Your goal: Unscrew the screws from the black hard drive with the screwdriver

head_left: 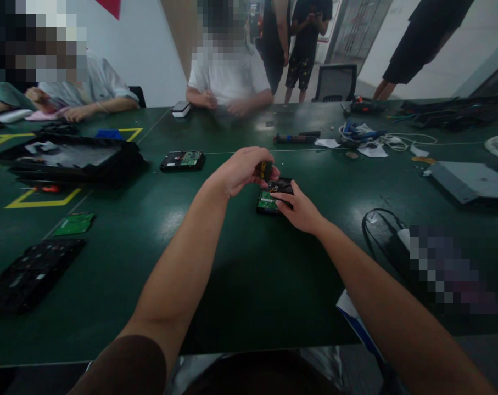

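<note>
A hard drive [268, 204] with a green circuit board lies on the dark green table in front of me. Above it, my left hand [249, 167] is closed around a screwdriver [266, 170] with a black and yellow handle; the tip is hidden or too small to make out. From the right, my right hand [301, 209] grips the drive, its fingers lying over the board and the near right edge. Farther left sits another hard drive [183, 160], board side up.
At left are a black plastic housing [79, 156], a loose green circuit board [74, 224] and a black panel [30, 274]. A grey metal box [473, 181] and tangled cables [362, 133] lie at right. A person [232, 77] sits opposite; others sit or stand behind the table.
</note>
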Demonstrator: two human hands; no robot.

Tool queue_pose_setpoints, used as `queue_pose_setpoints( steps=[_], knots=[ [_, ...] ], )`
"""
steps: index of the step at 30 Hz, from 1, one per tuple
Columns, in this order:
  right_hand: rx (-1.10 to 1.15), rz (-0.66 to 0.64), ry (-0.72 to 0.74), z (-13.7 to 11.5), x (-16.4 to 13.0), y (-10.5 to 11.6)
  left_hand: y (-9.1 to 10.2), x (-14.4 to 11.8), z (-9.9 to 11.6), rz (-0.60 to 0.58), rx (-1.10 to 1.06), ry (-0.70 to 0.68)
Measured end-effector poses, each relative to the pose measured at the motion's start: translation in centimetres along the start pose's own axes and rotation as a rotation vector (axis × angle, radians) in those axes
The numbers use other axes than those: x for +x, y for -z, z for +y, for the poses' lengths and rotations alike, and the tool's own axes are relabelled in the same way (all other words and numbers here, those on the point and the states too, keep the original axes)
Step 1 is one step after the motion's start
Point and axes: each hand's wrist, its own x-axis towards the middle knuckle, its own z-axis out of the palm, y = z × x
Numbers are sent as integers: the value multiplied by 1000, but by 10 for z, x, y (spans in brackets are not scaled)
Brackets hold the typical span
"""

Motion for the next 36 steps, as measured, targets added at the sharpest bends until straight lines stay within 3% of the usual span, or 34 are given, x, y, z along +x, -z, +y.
queue_pose_setpoints(
  steps=[7,13,16,20,25,32,36],
  knots=[
    [19,-11,-23,-4,-1,3,-1,-4,5,64,155,-82],
    [22,-16,-26,-4,0,3,-2,-3,3,21,14,-17],
    [16,-14,-19,-3,0,2,-2,0,1,57,-24,8],
    [17,-8,-6,-1,0,1,0,-1,2,118,87,-27],
    [12,-1,-5,0,0,0,-1,-7,8,105,161,-31],
    [5,-10,-12,0,-1,2,-6,-1,3,91,-60,28],
    [8,-5,-10,-1,-1,2,-3,1,1,104,-1,26]
  ],
)
